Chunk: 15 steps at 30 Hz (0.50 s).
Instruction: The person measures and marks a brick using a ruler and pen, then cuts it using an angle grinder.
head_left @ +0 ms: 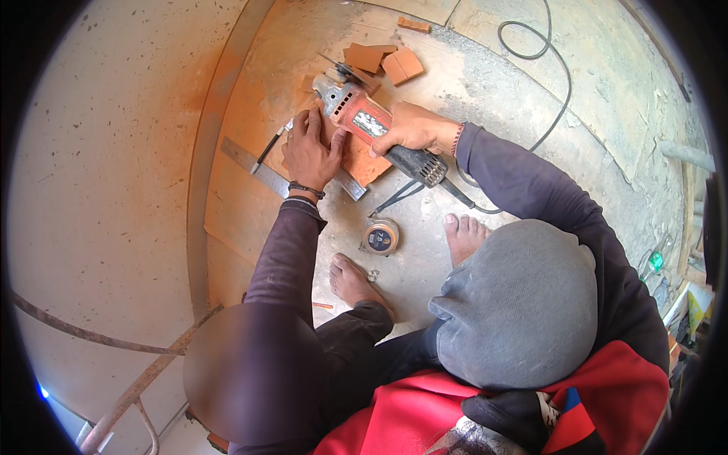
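My right hand [417, 130] grips the red body of an angle grinder [368, 121] near its black rear end. The grinder's grey head points away from me, and its disc [339, 67] stands edge-on over the floor. My left hand [309, 152] lies with fingers stretched out on an orange tile [364, 161], fingertips close to the grinder's head. A metal square [267, 179] shows beside that hand, partly hidden under it. Alongside lies a black and white pen [267, 149]. Several orange tile pieces [403, 67] lie beyond the disc.
A round tape measure [380, 236] sits on the floor before my bare feet [353, 280]. The grinder's black cable [567, 83] loops away to the right. Orange dust covers the floor and lower wall [152, 136] on the left. Rusty metal bars [144, 371] stand at lower left.
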Tool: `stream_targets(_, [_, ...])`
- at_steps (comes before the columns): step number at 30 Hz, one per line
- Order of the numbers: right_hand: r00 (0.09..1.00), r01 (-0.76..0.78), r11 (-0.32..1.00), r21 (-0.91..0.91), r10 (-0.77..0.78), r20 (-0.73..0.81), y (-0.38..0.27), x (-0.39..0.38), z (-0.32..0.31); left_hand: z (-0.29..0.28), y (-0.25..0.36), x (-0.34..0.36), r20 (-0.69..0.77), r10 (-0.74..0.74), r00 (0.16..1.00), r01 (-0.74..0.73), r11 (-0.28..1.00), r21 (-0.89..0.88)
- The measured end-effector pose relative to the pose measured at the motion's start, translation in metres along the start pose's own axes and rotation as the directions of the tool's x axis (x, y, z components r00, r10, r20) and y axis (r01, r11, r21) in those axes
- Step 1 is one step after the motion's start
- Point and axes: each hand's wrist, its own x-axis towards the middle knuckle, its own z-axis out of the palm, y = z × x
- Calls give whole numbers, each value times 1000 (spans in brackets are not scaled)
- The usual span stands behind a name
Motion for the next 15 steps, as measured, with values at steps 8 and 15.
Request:
stream_targets(8, [1000,-13,999,47,13,12,-1,-10,1,-2,3,0,9,0,1000,0,1000,8])
stream_targets(15, [999,-37,997,69,35,22,1,-16,2,-1,1,-1,-11,25,1000,-25,999,23])
